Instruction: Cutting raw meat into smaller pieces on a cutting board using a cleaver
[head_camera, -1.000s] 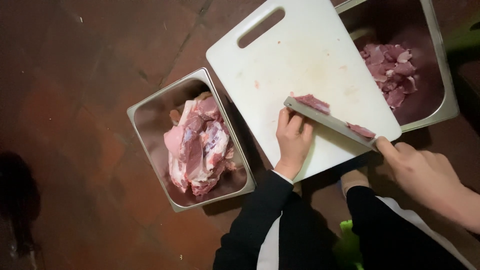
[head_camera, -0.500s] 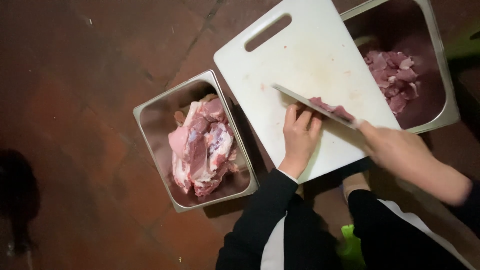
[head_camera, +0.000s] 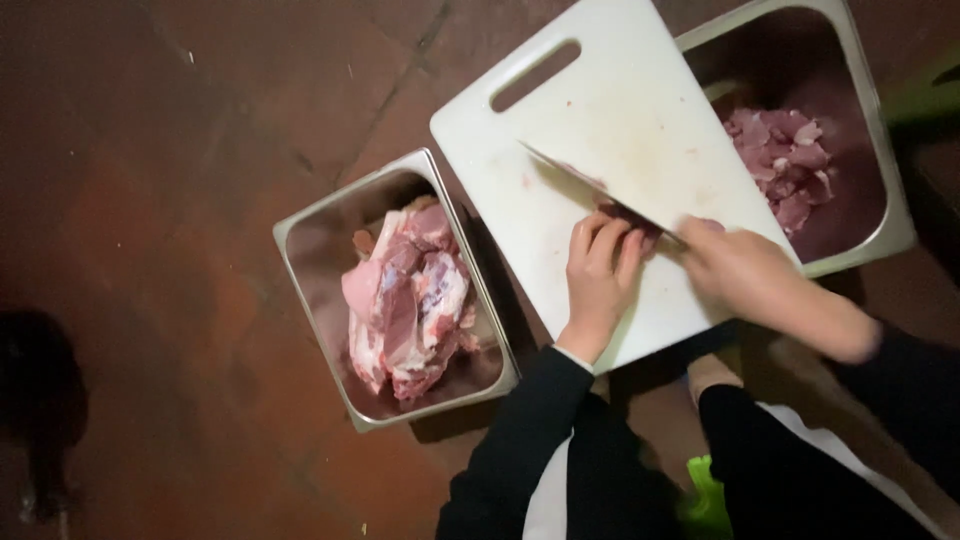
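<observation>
Knife (head_camera: 590, 185) now further left across board (head_camera: 600, 110); right hand (head_camera: 745, 275) clamped on handle, left hand (head_camera: 600, 265) pins meat (head_camera: 630, 215); slicing continues.

No packages, labels, signs or screens visible.

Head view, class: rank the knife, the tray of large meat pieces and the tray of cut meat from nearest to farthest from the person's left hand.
1. Knife: beside the fingers of the left hand, on the board.
2. Tray of large meat pieces: to the hand's left.
3. Tray of cut meat: far right, past the board.
</observation>
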